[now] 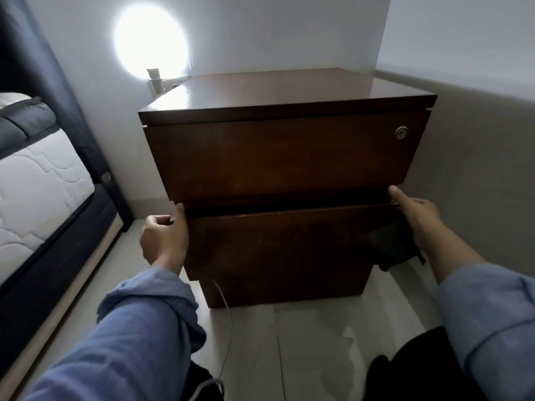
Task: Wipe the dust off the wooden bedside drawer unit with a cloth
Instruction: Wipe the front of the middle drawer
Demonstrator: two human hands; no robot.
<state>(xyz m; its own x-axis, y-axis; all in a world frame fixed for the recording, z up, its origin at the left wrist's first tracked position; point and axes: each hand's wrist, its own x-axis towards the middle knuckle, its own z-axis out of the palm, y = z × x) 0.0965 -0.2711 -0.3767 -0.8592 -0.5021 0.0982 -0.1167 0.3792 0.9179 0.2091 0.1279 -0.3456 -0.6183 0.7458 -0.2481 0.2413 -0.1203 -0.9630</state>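
The dark wooden drawer unit [278, 157] stands in front of me on the pale floor, with two drawer fronts and a small round lock [401, 132] at the upper drawer's right. My left hand [163, 235] is curled at the left end of the lower drawer [275, 241], thumb pressed on its top corner. My right hand [417, 217] holds the lower drawer's right top corner, thumb on the edge. A dark cloth [390, 244] hangs under that hand, pinched against the drawer's right side.
A bed with a white quilted mattress [37, 180] and dark frame runs along the left. White wall plugs [156, 79] sit behind the unit under a bright light spot. A grey wall closes in on the right. A thin white cable [224, 308] lies on the tiled floor.
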